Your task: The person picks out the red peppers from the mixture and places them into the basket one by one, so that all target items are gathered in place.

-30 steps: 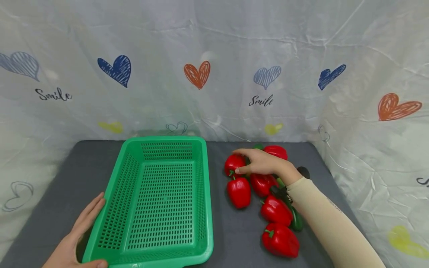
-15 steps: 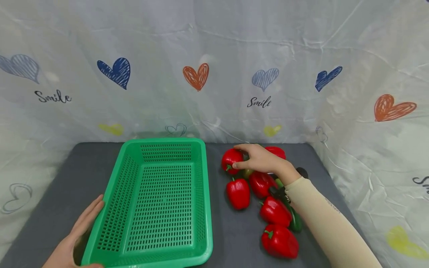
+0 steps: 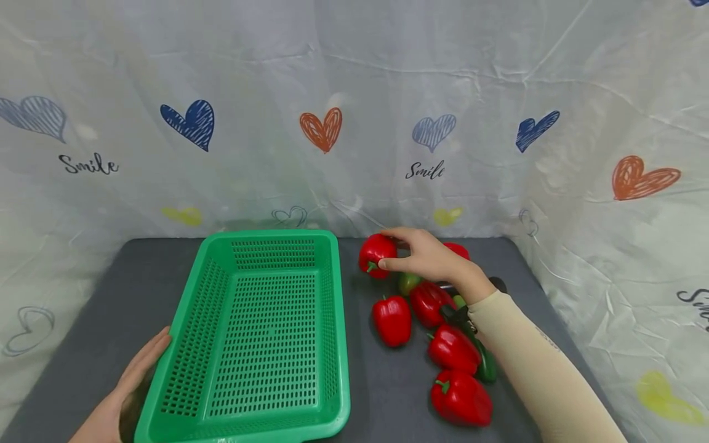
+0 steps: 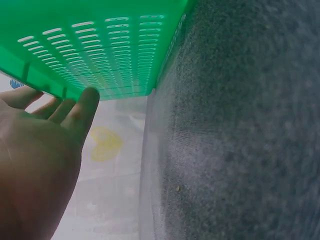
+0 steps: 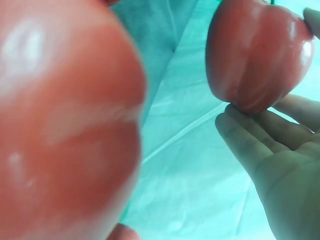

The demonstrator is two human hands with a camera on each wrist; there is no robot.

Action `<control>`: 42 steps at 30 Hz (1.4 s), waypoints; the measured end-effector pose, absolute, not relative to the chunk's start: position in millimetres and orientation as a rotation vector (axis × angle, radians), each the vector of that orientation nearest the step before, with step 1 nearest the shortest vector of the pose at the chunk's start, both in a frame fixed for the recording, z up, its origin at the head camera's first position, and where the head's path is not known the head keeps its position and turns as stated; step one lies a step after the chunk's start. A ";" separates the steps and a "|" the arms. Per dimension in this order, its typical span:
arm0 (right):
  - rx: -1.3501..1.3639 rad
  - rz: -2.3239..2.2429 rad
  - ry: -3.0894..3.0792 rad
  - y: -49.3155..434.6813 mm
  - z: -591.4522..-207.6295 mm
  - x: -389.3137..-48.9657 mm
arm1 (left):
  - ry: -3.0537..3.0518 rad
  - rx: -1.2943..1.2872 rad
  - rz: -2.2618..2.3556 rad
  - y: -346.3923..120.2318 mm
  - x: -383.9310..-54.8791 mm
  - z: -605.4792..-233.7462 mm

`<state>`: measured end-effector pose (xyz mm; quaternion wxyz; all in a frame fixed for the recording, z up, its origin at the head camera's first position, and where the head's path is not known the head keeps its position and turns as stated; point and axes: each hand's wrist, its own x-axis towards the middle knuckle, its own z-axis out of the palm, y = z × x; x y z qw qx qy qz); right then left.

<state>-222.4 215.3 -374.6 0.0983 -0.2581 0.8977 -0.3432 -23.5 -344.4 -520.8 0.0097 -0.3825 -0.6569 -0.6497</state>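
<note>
My right hand (image 3: 429,258) pinches a red bell pepper (image 3: 376,255) between thumb and fingers, raised off the table at the back. In the right wrist view the fingertips meet the underside of this pepper (image 5: 260,55). My left hand (image 3: 126,391) lies along the left side of a green perforated plastic basket (image 3: 344,344), nothing visible inside it. Straight fingers touch the basket's outer wall in the left wrist view; the thumb is hidden in the head view. Another red bell pepper (image 3: 392,321) lies between the basket and the pile.
Several more red bell peppers (image 3: 461,399) lie to the right, partly under my right forearm. Among them are a long dark green vegetable (image 3: 487,368), a round green one (image 3: 408,283) and a dark rounded thing (image 3: 498,284). A printed curtain (image 3: 332,74) hangs behind the grey table (image 3: 382,400).
My right hand has lifted the bell pepper and shifted it slightly left and back, uncovering the round green vegetable. My left hand stays by the basket.
</note>
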 end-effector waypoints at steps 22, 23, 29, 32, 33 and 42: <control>-0.999 -1.035 2.707 170.9 -341.4 -219.0 | -2.357 -0.992 -1.770 -360.0 -18.7 -527.5; -1.009 -1.036 2.704 168.8 -340.2 -219.0 | -2.359 -0.988 -1.770 -360.2 -18.4 -527.8; -1.035 -1.057 2.704 156.6 -335.4 -219.3 | -2.270 -1.028 -1.894 -354.8 -19.6 -529.3; -1.040 -1.077 2.682 148.5 -333.5 -220.0 | -2.210 -1.069 -1.953 -351.9 -19.8 -529.3; -1.043 -1.082 2.674 145.5 -332.8 -220.2 | -2.203 -1.073 -1.958 -351.6 -19.4 -528.8; -1.060 -1.136 2.619 121.7 -328.1 -222.5 | -2.213 -1.049 -1.935 -352.2 -17.3 -524.6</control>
